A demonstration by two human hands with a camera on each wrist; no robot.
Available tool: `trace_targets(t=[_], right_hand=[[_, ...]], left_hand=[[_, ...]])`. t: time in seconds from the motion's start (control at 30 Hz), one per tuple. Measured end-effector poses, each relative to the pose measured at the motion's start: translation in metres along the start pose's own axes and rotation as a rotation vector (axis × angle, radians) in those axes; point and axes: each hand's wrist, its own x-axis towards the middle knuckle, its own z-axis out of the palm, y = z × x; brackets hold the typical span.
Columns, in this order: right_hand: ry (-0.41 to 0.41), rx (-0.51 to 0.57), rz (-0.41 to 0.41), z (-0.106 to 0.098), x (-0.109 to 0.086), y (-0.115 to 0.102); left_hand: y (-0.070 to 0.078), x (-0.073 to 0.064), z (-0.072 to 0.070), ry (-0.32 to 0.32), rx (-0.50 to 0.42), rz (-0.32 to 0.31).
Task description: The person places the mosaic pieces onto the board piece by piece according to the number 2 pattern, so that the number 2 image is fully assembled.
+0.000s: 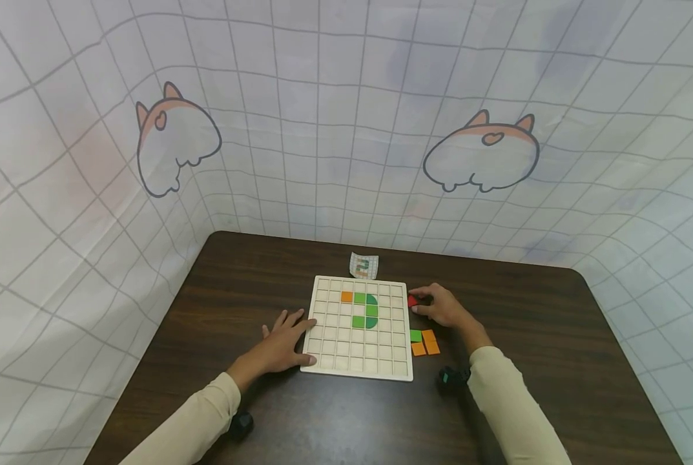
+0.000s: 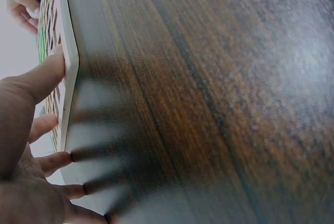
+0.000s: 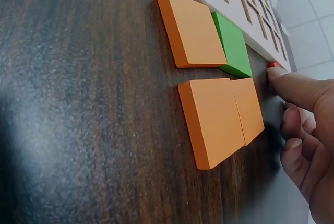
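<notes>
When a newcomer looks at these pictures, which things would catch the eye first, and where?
Probably the pale gridded board in the middle of the dark table, with green pieces and one orange piece in its far half. Then the right hand, which pinches a red piece beside the board's right edge. Behind the table, two large animal drawings stand out on the checked backdrop.

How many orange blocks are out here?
4: one orange block on the board, and three loose orange blocks on the table to its right, beside a loose green block.
</notes>
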Motion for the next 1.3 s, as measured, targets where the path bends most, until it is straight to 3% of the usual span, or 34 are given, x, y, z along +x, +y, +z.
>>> trace_targets(t=[0.3, 1.1, 1.3], right_hand=[[0.042, -0.059, 0.000, 0.004, 0.001, 0.000], [0.121, -0.045, -0.026, 0.008, -0.003, 0.009], [0.141, -0.082, -0.045, 0.010, -0.005, 0.010]], left_hand=[[-0.001, 0.001, 0.000, -0.002, 0.000, -0.001], [-0.002, 0.003, 0.000, -0.008, 0.019, -0.014], [-0.002, 0.003, 0.002, -0.011, 0.028, -0.014]])
